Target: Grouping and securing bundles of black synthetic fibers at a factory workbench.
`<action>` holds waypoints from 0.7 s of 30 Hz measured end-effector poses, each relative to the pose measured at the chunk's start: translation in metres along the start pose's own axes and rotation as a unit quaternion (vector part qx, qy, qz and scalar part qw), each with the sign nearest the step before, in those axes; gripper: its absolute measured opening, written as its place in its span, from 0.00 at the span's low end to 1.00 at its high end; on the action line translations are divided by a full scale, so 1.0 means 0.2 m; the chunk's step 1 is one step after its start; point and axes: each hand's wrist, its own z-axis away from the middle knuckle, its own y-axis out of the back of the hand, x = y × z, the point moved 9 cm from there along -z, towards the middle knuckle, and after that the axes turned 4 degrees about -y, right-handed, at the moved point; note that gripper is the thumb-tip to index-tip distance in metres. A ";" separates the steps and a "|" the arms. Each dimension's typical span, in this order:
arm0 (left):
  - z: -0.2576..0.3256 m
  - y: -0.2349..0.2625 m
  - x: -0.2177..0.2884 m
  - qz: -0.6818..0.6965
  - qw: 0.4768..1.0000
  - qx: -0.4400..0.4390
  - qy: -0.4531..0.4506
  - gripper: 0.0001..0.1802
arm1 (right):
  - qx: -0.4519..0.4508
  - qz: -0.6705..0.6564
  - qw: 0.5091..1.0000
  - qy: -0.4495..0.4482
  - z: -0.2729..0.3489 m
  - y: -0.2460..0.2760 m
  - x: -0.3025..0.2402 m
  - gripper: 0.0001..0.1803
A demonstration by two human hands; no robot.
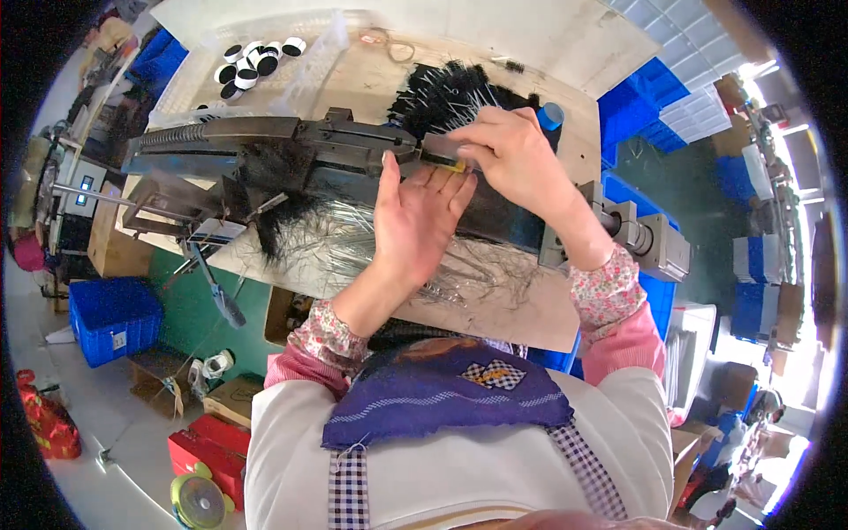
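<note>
My left hand (417, 219) lies flat and open against the dark metal machine (291, 141), fingers pointing up beside a small yellow piece (450, 164). My right hand (511, 152) pinches that small piece at the machine's bar, fingers closed on it. A heap of black bristles (450, 93) lies just behind my right hand. Loose black fibres (283, 221) hang from the machine at the left. Thin clear strands (477, 269) are spread on the bench below my hands.
A clear tray (309, 53) with several black-and-white round discs stands at the back left. Blue crates (110, 318) sit on the floor left; more blue bins (654, 106) stand right. A wooden bench (530, 314) carries the machine. Red boxes (212, 450) lie lower left.
</note>
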 end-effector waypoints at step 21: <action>0.00 0.03 0.03 -0.044 0.998 0.034 0.002 0.33 | -0.008 0.128 0.988 -0.090 0.07 0.06 -0.16 0.14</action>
